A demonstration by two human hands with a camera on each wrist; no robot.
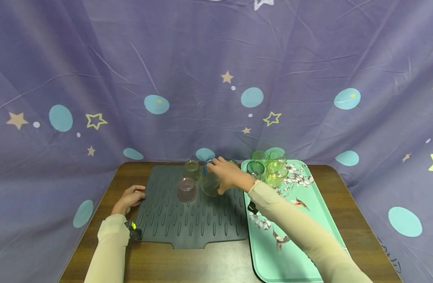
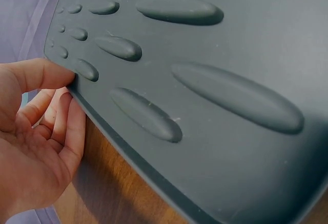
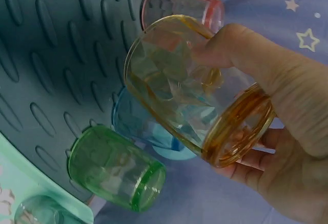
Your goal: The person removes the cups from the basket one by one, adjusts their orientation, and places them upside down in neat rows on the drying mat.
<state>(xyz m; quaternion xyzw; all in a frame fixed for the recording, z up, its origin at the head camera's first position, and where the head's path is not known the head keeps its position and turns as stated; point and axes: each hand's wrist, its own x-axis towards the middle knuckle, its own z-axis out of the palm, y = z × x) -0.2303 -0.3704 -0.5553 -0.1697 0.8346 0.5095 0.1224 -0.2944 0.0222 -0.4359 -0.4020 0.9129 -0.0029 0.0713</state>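
Note:
My right hand [image 1: 227, 175] holds an amber-tinted glass tumbler [image 3: 171, 80] upside down over the ridged dark grey drying mat [image 1: 188, 226]. In the right wrist view, thumb and fingers are round its base end, and its wide rim faces the mat. Upside-down glasses stand near it: a pink glass [image 1: 187, 190], a brownish glass [image 1: 192, 171], a blue glass [image 3: 146, 121] and a green glass [image 3: 115, 165]. At the mat's left edge, my left hand [image 2: 43, 126] pinches the rim, thumb on top and fingers curled below.
Right of the mat lies a mint-green floral tray [image 1: 308, 236]. At its back stand a yellow glass [image 1: 275, 175], a dark-rimmed glass [image 1: 255, 169] and green glasses [image 1: 260, 156]. The brown wooden table [image 1: 216, 263] ends at a purple curtain [image 1: 202, 59].

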